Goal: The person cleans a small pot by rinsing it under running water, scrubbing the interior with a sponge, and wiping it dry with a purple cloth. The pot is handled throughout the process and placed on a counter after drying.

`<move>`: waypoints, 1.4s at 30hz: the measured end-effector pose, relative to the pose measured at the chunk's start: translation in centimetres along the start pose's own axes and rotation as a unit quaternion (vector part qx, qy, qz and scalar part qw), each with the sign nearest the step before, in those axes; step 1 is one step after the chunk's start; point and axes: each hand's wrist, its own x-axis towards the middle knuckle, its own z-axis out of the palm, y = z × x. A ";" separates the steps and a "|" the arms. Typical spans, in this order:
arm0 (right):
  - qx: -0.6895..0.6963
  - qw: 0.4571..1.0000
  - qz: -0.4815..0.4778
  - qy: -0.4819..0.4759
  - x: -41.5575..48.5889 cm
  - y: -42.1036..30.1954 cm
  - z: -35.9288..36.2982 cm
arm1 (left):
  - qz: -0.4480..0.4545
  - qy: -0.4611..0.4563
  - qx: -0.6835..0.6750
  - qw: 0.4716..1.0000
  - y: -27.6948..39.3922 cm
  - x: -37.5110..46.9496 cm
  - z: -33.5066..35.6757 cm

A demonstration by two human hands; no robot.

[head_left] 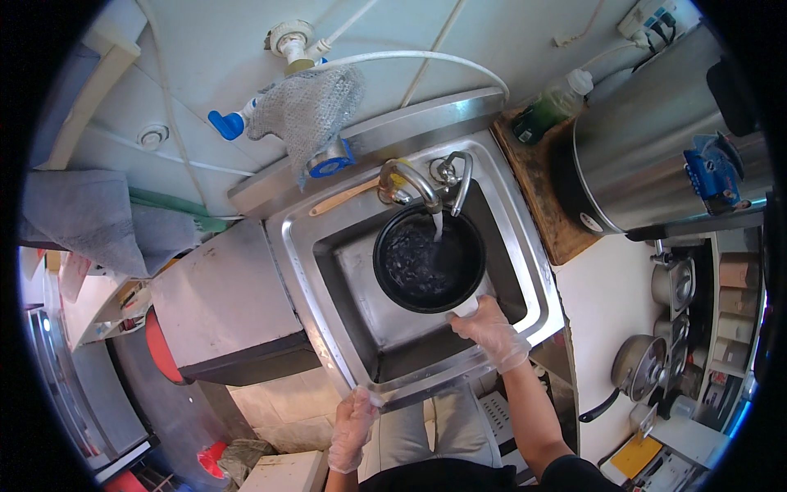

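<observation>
A round black pot sits in the stainless steel sink, under the curved faucet. Water runs from the spout into it, and the water inside is stirred up. My right hand, in a clear plastic glove, is at the pot's near right edge, closed on a pale part there that looks like its handle. My left hand, also in a clear glove, is at the sink's near left front rim, fingers drawn together; whether it grips something is hidden. A wooden-handled brush or spoon lies behind the basin.
A second small tap stands beside the faucet. Grey mesh cloth hangs over the wall valve. At right, a green bottle and a large steel pot stand on a wooden board. A lidded saucepan is farther right.
</observation>
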 end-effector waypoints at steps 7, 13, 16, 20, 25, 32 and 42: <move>-0.018 0.999 -0.025 0.039 -1.4 -0.8 -1.4 | -0.009 -0.020 -0.007 1.000 -0.6 0.5 -0.2; -0.082 0.990 -0.072 0.090 -1.5 -0.2 -2.0 | -0.017 -0.025 0.021 0.999 -0.9 0.8 -0.5; -0.111 0.987 -0.067 0.100 -1.8 -0.7 -2.4 | 0.007 -0.026 0.050 0.998 -1.1 1.0 -0.8; -0.163 0.978 -0.068 0.113 -2.3 -1.5 -2.5 | 0.040 -0.035 0.058 0.997 -1.9 1.5 -1.2; -0.197 0.968 -0.084 0.128 -2.6 -2.0 -2.8 | 0.003 -0.036 0.048 0.998 -2.4 1.8 -1.8; -0.163 0.977 -0.086 0.107 -3.0 -2.2 -3.7 | 0.009 -0.053 0.105 0.993 -1.8 1.7 -2.0; -0.216 0.971 -0.026 0.097 -3.6 -2.4 -4.2 | 0.035 -0.042 0.155 0.986 -2.2 1.9 -1.9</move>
